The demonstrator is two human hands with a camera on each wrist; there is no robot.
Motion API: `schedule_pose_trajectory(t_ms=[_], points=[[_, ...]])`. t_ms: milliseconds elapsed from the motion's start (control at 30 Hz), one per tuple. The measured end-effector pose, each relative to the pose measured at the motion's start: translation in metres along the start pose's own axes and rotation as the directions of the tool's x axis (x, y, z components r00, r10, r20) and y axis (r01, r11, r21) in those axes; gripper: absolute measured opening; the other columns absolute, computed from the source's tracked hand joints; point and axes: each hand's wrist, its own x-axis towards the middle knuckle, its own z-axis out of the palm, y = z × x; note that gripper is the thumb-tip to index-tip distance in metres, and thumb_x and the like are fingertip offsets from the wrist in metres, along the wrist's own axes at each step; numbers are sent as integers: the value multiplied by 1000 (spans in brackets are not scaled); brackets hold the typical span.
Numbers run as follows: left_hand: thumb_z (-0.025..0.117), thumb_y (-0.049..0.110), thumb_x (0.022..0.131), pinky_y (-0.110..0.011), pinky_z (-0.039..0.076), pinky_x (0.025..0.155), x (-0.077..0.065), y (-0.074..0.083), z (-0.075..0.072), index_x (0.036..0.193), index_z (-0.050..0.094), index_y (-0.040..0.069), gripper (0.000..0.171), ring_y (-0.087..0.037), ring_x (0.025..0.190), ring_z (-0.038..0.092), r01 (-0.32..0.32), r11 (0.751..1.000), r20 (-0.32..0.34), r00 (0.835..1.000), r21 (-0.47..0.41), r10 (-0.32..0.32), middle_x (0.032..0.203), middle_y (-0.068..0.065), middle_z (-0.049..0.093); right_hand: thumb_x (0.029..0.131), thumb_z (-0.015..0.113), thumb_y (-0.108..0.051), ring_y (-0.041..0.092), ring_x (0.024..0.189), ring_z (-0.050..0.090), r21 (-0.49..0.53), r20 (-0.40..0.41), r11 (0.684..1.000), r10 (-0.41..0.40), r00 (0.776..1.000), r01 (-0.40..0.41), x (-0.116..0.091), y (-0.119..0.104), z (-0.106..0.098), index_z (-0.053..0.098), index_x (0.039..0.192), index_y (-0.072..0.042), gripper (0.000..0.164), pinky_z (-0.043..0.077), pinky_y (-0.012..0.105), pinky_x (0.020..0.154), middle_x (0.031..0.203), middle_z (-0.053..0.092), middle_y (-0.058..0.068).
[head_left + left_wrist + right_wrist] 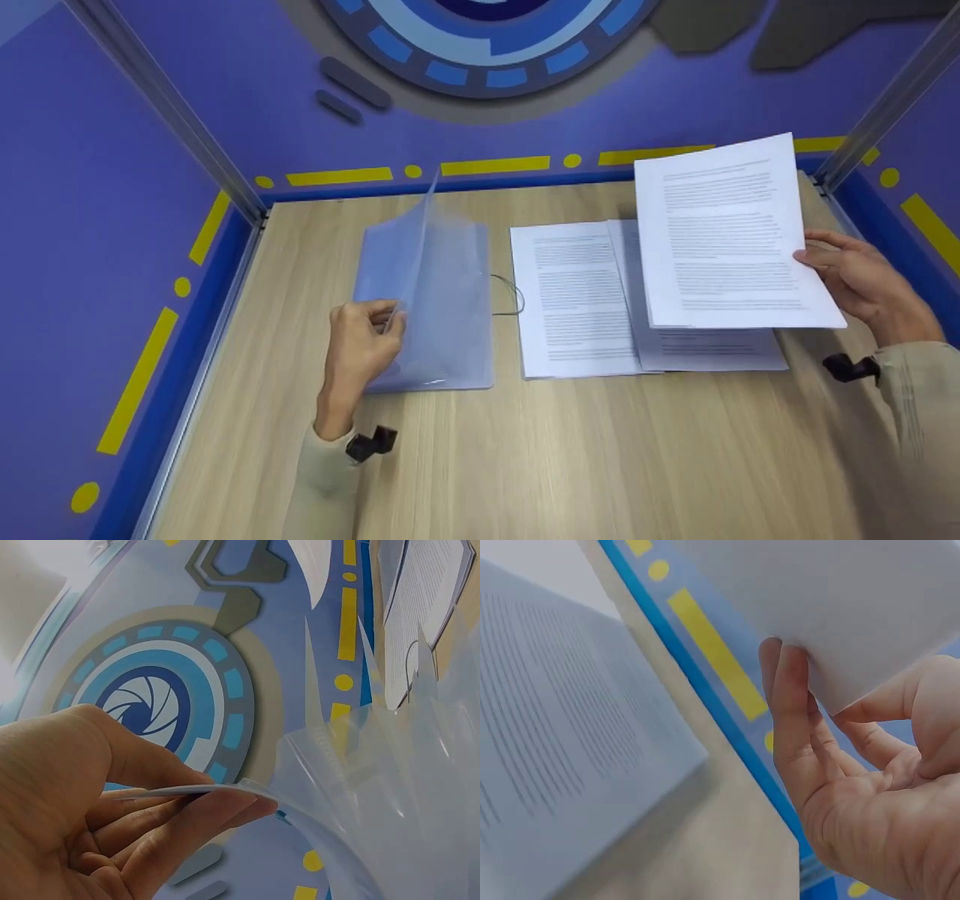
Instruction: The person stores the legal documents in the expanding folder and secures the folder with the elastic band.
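A translucent blue plastic folder point(457, 337) lies on the left of the table, with its cover and some clear leaves raised. My left hand point(364, 341) pinches the raised part at its near edge between thumb and fingers. In the left wrist view, several clear pocket leaves point(420, 780) fan out beyond the fingertips. At the right, my right hand point(862, 277) holds printed paper point(727, 240) by its right edge, tilted up above the table. The paper's blank back point(855, 607) shows in the right wrist view, gripped near a corner.
Right of the folder lies a printed sheet point(577, 307), overlapped by more printed paper point(712, 356) under the held one. A thin elastic cord point(517, 292) loops from the folder's right edge towards the sheets. Patterned panels point(480, 135) wall the table's back and sides.
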Motion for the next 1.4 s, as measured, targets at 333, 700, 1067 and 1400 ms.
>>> schedule_pose_trajectory(t_ms=[333, 700, 1067, 1400], points=[[75, -1, 92, -47, 67, 74, 0, 0, 1, 107, 80, -10, 19, -36, 86, 81, 10, 1000, -1, 1000, 5, -10, 97, -24, 80, 108, 50, 6, 25, 86, 79, 121, 77, 993, -23, 997, 13, 3, 10, 29, 65, 126, -12, 29, 65, 35, 67, 107, 79, 12], [75, 0, 92, -49, 67, 76, -1, 2, -2, 107, 81, -9, 19, -36, 86, 81, 3, 1000, -9, 1000, 27, -3, 97, -25, 80, 110, 48, 3, 27, 92, 80, 144, 173, 989, -11, 985, -14, 7, 15, 56, 60, 137, -14, 33, 66, 37, 70, 112, 78, 15], [75, -1, 91, -49, 67, 74, -2, 1, -3, 107, 80, -9, 19, -35, 84, 81, -1, 1000, -19, 1000, 16, 2, 96, -25, 80, 109, 47, 6, 27, 93, 80, 214, 233, 977, -62, 970, 11, 16, 16, 92, 56, 134, -6, 29, 66, 36, 70, 114, 78, 17], [75, -1, 91, -48, 67, 75, 0, 1, -1, 105, 81, -8, 17, -35, 84, 81, -15, 1000, -17, 1000, -7, 14, 95, -23, 81, 108, 45, 11, 28, 100, 79, 247, 304, 969, -88, 949, 11, 22, 19, 119, 56, 138, -4, 36, 67, 37, 78, 123, 74, 17]])
